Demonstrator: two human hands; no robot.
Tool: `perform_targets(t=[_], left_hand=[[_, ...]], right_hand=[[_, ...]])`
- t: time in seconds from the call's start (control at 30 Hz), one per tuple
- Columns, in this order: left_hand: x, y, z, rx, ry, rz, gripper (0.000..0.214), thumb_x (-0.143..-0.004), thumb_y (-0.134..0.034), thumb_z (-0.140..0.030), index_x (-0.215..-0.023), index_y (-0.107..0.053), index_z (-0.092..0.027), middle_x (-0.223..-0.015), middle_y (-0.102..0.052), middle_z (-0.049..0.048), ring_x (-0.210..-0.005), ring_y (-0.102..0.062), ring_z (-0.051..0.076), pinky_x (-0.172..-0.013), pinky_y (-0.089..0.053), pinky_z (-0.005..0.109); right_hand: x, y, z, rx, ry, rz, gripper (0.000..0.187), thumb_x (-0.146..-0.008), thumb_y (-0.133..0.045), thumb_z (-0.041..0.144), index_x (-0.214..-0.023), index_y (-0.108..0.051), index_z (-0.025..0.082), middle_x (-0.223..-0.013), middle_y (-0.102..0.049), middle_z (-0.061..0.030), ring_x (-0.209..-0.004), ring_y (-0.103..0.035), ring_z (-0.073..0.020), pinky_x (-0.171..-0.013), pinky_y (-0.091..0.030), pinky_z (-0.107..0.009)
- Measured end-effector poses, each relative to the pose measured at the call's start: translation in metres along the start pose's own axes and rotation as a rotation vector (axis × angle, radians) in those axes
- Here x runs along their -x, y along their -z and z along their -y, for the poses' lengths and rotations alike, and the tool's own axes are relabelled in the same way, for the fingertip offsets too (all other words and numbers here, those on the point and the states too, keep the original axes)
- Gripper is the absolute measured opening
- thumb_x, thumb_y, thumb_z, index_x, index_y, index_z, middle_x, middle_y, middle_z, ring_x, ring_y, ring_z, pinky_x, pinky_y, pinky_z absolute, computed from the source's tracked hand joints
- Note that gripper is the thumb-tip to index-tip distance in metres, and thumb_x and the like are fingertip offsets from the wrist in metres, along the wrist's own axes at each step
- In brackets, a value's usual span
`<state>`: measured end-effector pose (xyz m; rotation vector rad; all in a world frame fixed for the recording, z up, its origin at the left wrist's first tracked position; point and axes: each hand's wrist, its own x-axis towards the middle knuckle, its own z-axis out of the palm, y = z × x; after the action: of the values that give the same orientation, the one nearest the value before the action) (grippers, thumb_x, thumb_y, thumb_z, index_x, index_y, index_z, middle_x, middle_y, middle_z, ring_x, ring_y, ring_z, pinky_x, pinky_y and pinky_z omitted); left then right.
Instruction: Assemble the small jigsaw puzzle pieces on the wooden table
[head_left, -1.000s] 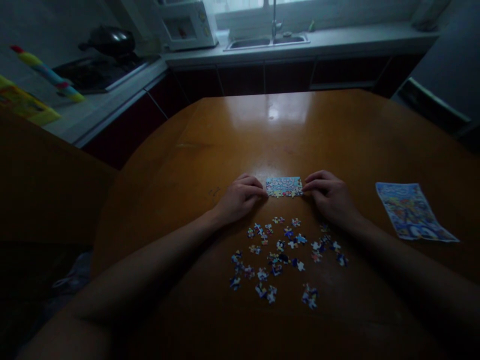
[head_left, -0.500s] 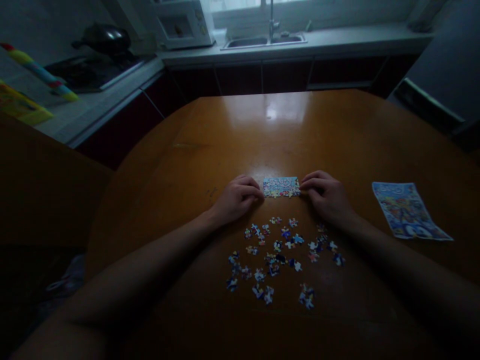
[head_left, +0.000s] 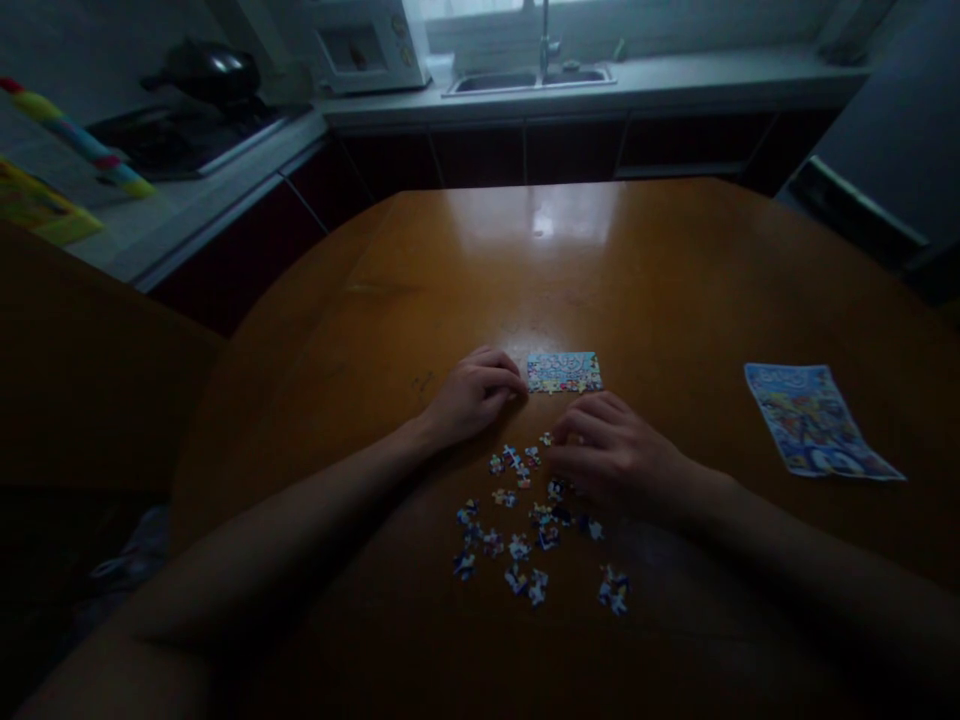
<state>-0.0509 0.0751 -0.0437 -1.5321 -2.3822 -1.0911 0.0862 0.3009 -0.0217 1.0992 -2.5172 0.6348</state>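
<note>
A small joined section of jigsaw puzzle (head_left: 564, 372) lies flat on the table, with a straight top edge and knobbly lower edge. At its lower left corner rests my left hand (head_left: 480, 392), fingers curled together and their tips against the puzzle's side. My right hand (head_left: 611, 450) hangs over the loose pieces below the puzzle, thumb and forefinger bent and apart. Closest to its fingertips is one small loose piece (head_left: 546, 438). Other loose pieces (head_left: 519, 547) are scattered nearer to me; the right hand and forearm hide some of them.
A creased colour picture sheet (head_left: 817, 420) lies on the right of the wooden table (head_left: 450, 270). Beyond stand a counter with a sink (head_left: 495, 83), a white microwave (head_left: 367, 45) and a stove with a dark wok (head_left: 214, 72). The room is dim.
My right hand has left the puzzle's right edge and moved down and left over the loose pieces, covering some. My left hand stays where it was.
</note>
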Motion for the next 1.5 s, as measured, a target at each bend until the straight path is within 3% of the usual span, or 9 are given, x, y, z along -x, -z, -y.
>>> perform_targets(t=[0.17, 0.4, 0.6, 0.7, 0.8, 0.97, 1.17, 1.3, 1.5], left_hand=[[0.001, -0.001, 0.001, 0.003, -0.002, -0.009, 0.027, -0.086, -0.055, -0.005, -0.082, -0.076, -0.020, -0.087, -0.070, 0.0037, -0.086, -0.061, 0.017, -0.081, -0.049, 0.033], [0.000, -0.001, -0.002, 0.018, 0.012, -0.024, 0.027, -0.085, -0.054, -0.004, -0.080, -0.075, -0.020, -0.085, -0.070, 0.0034, -0.085, -0.062, 0.016, -0.081, -0.050, 0.033], [-0.001, 0.000, -0.003, 0.009, 0.011, -0.032, 0.025, -0.083, -0.053, -0.003, -0.078, -0.072, -0.019, -0.084, -0.070, 0.0031, -0.084, -0.062, 0.016, -0.081, -0.050, 0.032], [0.000, 0.001, -0.004, -0.043, -0.014, -0.025, 0.025, -0.085, -0.053, -0.004, -0.080, -0.072, -0.019, -0.086, -0.070, 0.0040, -0.086, -0.061, 0.017, -0.081, -0.050, 0.032], [0.002, 0.002, -0.010, -0.183, -0.091, -0.002, 0.022, -0.088, -0.055, -0.007, -0.088, -0.072, -0.020, -0.094, -0.072, 0.0052, -0.093, -0.061, 0.019, -0.086, -0.048, 0.036], [0.005, 0.001, -0.027, -0.263, -0.228, -0.029, 0.016, -0.094, -0.062, -0.017, -0.108, -0.069, -0.022, -0.101, -0.074, 0.0042, -0.096, -0.062, 0.019, -0.086, -0.048, 0.034], [0.006, 0.000, -0.034, -0.225, -0.328, -0.058, 0.027, -0.095, -0.068, -0.029, -0.121, -0.065, -0.025, -0.105, -0.075, 0.0021, -0.096, -0.064, 0.017, -0.086, -0.049, 0.032], [0.007, 0.000, -0.033, -0.214, -0.329, -0.035, 0.018, -0.095, -0.069, -0.031, -0.113, -0.068, -0.028, -0.099, -0.077, -0.0004, -0.093, -0.064, 0.017, -0.081, -0.047, 0.032], [0.005, 0.000, -0.036, -0.187, -0.353, -0.028, 0.015, -0.092, -0.072, -0.034, -0.104, -0.068, -0.025, -0.096, -0.076, 0.0004, -0.092, -0.064, 0.017, -0.082, -0.046, 0.033]], right_hand=[[-0.002, -0.001, 0.014, 0.010, 0.071, 0.171, 0.011, -0.097, -0.060, 0.023, -0.095, -0.071, 0.024, -0.097, -0.068, -0.0054, -0.092, -0.053, -0.0220, -0.091, -0.041, -0.041], [-0.001, -0.002, 0.015, 0.008, 0.049, 0.236, 0.010, -0.097, -0.061, 0.022, -0.104, -0.068, 0.023, -0.103, -0.069, -0.0061, -0.098, -0.054, -0.0234, -0.094, -0.040, -0.041], [0.000, -0.005, 0.017, -0.020, -0.007, 0.262, 0.005, -0.099, -0.057, 0.021, -0.095, -0.061, 0.021, -0.100, -0.067, -0.0074, -0.096, -0.053, -0.0236, -0.090, -0.043, -0.040], [0.000, -0.007, 0.013, -0.144, -0.006, 0.181, 0.016, -0.101, -0.048, 0.015, -0.090, -0.057, 0.021, -0.086, -0.063, -0.0041, -0.082, -0.051, -0.0189, -0.079, -0.044, -0.035], [0.002, -0.011, 0.005, -0.256, -0.089, 0.004, 0.017, -0.099, -0.045, 0.011, -0.094, -0.058, 0.021, -0.084, -0.059, -0.0038, -0.077, -0.050, -0.0172, -0.070, -0.045, -0.031], [0.004, -0.015, -0.007, -0.438, -0.306, -0.227, 0.017, -0.098, -0.049, 0.011, -0.105, -0.062, 0.021, -0.099, -0.062, -0.0065, -0.090, -0.059, -0.0181, -0.078, -0.051, -0.034], [0.004, -0.022, -0.006, -0.686, -0.582, -0.301, 0.019, -0.092, -0.062, 0.017, -0.110, -0.062, 0.022, -0.092, -0.067, -0.0040, -0.083, -0.064, -0.0180, -0.074, -0.055, -0.035], [0.003, -0.026, -0.004, -0.864, -0.592, -0.358, 0.027, -0.088, -0.069, 0.020, -0.114, -0.061, 0.023, -0.090, -0.069, -0.0023, -0.082, -0.067, -0.0167, -0.073, -0.057, -0.032], [0.000, -0.027, -0.002, -0.859, -0.594, -0.397, 0.027, -0.085, -0.073, 0.022, -0.110, -0.062, 0.023, -0.090, -0.069, -0.0023, -0.081, -0.068, -0.0164, -0.071, -0.059, -0.031]])
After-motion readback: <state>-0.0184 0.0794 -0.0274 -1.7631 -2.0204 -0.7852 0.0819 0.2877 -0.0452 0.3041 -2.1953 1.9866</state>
